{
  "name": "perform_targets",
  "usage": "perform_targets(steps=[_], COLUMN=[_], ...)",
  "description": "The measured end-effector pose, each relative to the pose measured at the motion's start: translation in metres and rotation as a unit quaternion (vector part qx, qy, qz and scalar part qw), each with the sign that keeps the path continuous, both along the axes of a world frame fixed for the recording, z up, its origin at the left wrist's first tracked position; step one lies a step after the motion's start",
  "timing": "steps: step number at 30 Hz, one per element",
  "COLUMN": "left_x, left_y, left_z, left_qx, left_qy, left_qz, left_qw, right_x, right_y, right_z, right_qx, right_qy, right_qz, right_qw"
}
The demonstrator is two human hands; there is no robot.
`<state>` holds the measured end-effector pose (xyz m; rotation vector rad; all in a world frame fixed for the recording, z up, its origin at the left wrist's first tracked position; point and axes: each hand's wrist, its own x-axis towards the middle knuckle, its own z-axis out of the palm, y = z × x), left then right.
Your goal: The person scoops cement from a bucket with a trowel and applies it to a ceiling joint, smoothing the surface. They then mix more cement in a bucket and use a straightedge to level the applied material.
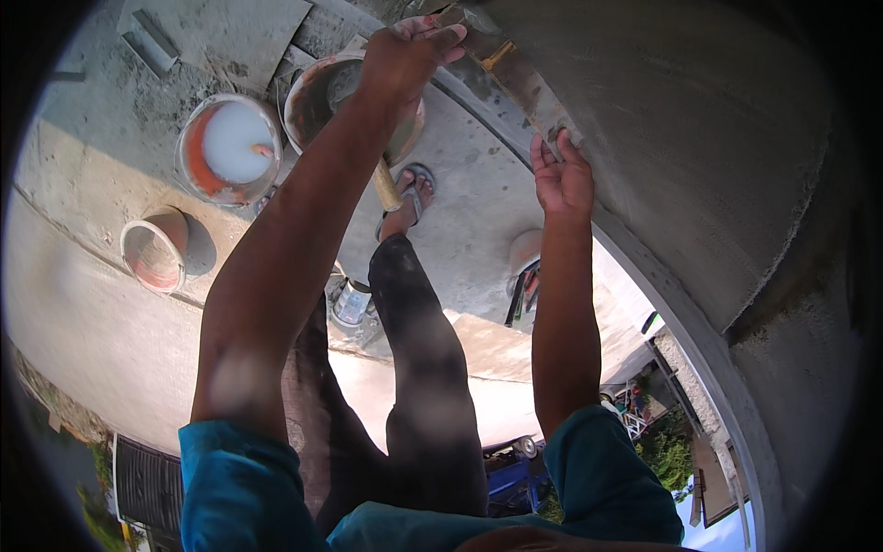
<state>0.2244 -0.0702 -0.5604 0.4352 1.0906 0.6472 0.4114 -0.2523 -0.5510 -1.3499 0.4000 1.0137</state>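
Observation:
Both of my hands grip a flat, grey-stained strip [524, 83] with a yellow-brown band, at the edge of a smooth grey plastered surface [699, 138]. My left hand [405, 60] is closed on its upper left end, thumb and fingers pinching it. At the lower right end, my right hand [563, 179] holds it between thumb and fingers. Below my left forearm stands a bucket of grey mix [292, 115], partly hidden by that arm. A wooden handle [386, 187] shows beside this bucket, near my sandalled foot [416, 191].
A bucket of whitish liquid [191, 161] stands on the left, with a smaller bucket [179, 225] below it. A metal can [351, 302] is by my legs. Another bucket [526, 247] has tools at it, near my right forearm. A metal channel piece [152, 44] lies at upper left.

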Motion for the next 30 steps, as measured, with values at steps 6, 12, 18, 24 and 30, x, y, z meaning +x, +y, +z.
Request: perform_targets(steps=[6, 12, 18, 24, 30], left_x=[0.002, 0.006, 0.009, 0.009, 0.009], left_y=[0.0, -0.002, -0.005, -0.007, -0.009], left_z=[-0.008, 0.011, 0.047, 0.075, 0.113], left_qx=[-0.029, -0.011, 0.006, 0.015, 0.033], left_qy=[-0.028, -0.059, -0.047, -0.033, -0.043], left_qz=[-0.03, 0.012, 0.015, 0.005, 0.013], left_qw=[0.999, 0.998, 0.999, 0.999, 0.998], right_x=[-0.009, -0.008, -0.008, -0.01, -0.01], right_y=[0.007, 0.005, 0.004, 0.005, 0.002], right_z=[0.013, 0.029, 0.057, 0.087, 0.12], right_qx=[-0.018, 0.008, 0.001, -0.006, 0.014], right_qy=[-0.015, -0.011, -0.025, -0.036, -0.04], right_qz=[-0.023, -0.012, -0.018, -0.028, -0.013], right_qw=[0.999, 1.0, 1.0, 0.999, 0.999])
